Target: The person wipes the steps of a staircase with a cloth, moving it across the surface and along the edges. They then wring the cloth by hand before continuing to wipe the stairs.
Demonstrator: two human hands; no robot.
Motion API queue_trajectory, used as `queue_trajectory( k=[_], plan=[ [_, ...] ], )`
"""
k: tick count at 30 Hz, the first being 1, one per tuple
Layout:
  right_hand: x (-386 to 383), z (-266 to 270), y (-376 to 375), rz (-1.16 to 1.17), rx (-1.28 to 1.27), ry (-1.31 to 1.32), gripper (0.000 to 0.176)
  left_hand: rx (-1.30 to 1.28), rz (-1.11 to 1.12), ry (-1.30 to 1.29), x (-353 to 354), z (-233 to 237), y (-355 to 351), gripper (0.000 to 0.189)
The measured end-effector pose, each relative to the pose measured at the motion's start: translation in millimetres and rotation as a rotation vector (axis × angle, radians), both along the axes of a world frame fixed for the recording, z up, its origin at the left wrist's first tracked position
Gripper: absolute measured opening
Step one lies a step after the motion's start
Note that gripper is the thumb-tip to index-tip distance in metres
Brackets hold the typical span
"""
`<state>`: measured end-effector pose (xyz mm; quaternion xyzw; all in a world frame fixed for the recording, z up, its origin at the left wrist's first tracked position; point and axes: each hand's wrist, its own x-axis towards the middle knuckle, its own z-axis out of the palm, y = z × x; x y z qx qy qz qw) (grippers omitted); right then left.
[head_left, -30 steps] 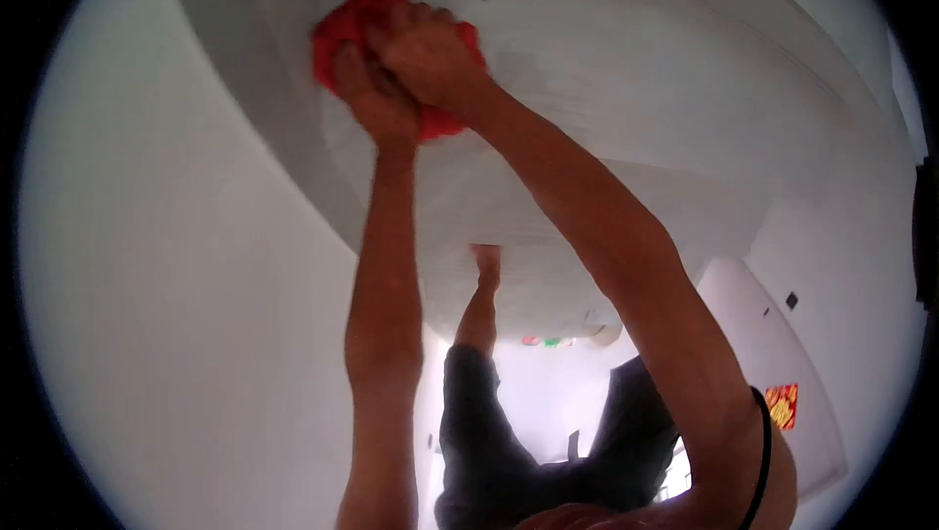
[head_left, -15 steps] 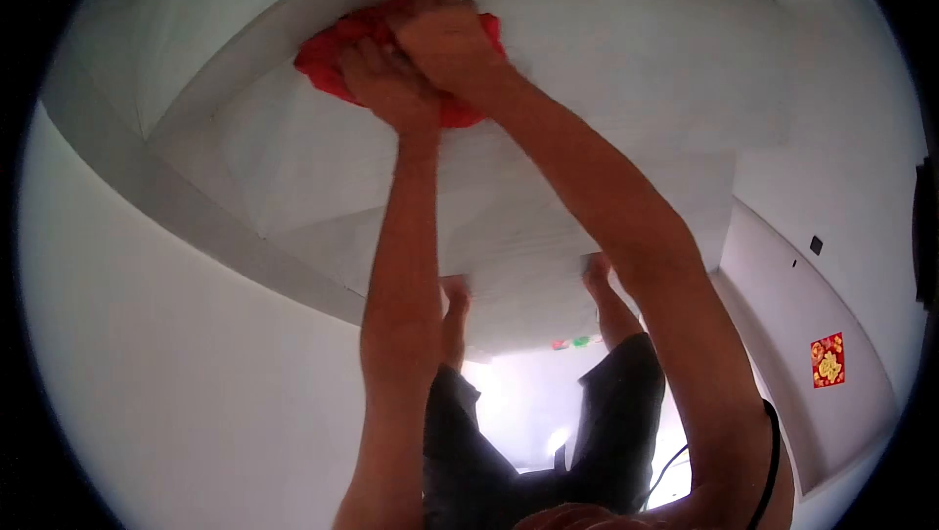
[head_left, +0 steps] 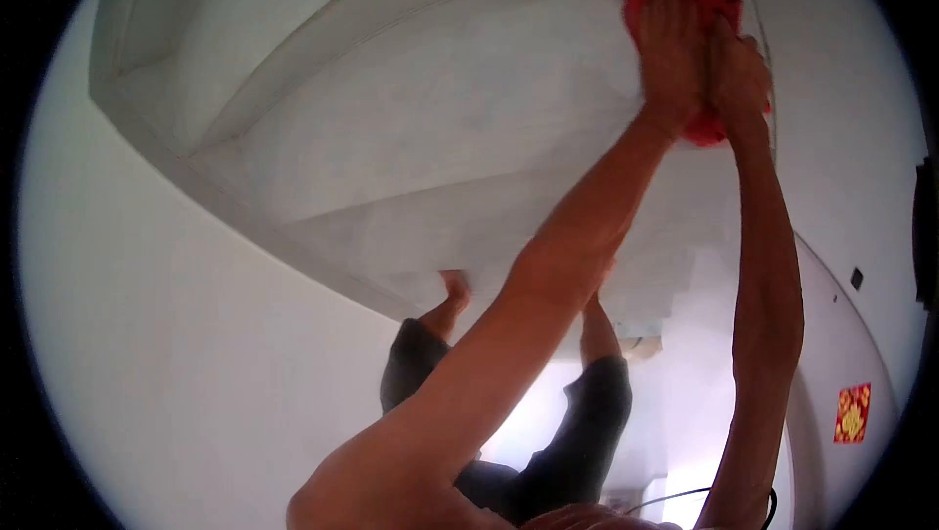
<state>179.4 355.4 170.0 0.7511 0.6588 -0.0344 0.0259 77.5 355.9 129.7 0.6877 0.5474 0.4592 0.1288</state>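
A crumpled red cloth (head_left: 719, 2) lies against the pale, flat surface (head_left: 440, 90) at the upper right of the head view, near its right-hand edge. My left hand (head_left: 673, 61) presses on the cloth with its fingers stretched forward. Close beside it on the right, my right hand (head_left: 738, 70) holds the cloth, its fingers bent around a fold. Red fabric shows between and below the two hands.
A raised ledge (head_left: 323, 17) curves along the far side of the surface. White wall (head_left: 225, 334) fills the lower left. A red and gold paper (head_left: 852, 414) and a dark square (head_left: 857, 279) are at the right. My bare feet stand below.
Both hands and the red cloth have moved from the upper left to the upper right across the surface. The view has shifted slightly, and my legs appear farther left.
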Motion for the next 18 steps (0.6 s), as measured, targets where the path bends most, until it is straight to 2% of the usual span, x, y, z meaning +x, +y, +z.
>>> queue_trajectory(
  k=[3, 6, 9, 12, 15, 18],
  plan=[
    [3.4, -4.3, 1.0, -0.077, 0.025, -0.07, 0.021, -0.038, -0.116, 0.101, 2.2, -6.4, -2.4, 0.044],
    [-24.2, 6.4, 7.2, -0.214, -0.072, 0.023, 0.02, -0.079, -0.198, 0.097, -23.5, 2.0, 2.9, 0.044],
    [-63.4, -0.4, -27.5, -0.135, 0.068, 0.208, 0.019, -0.129, -0.215, 0.117, -70.9, 6.8, -16.1, 0.045],
    [-133.6, -3.7, -53.9, 0.018, 0.078, 0.132, 0.023, -0.215, -0.214, -0.046, -153.0, 19.4, -46.7, 0.044],
    [-241.0, 4.2, -66.1, 0.276, 0.195, 0.175, 0.025, -0.264, -0.053, 0.109, -257.5, 16.9, -75.8, 0.044],
    [-372.0, -6.7, -67.7, 0.43, 0.229, 0.23, 0.025, -0.281, 0.154, 0.232, -381.9, 2.1, -95.2, 0.049]
  ],
)
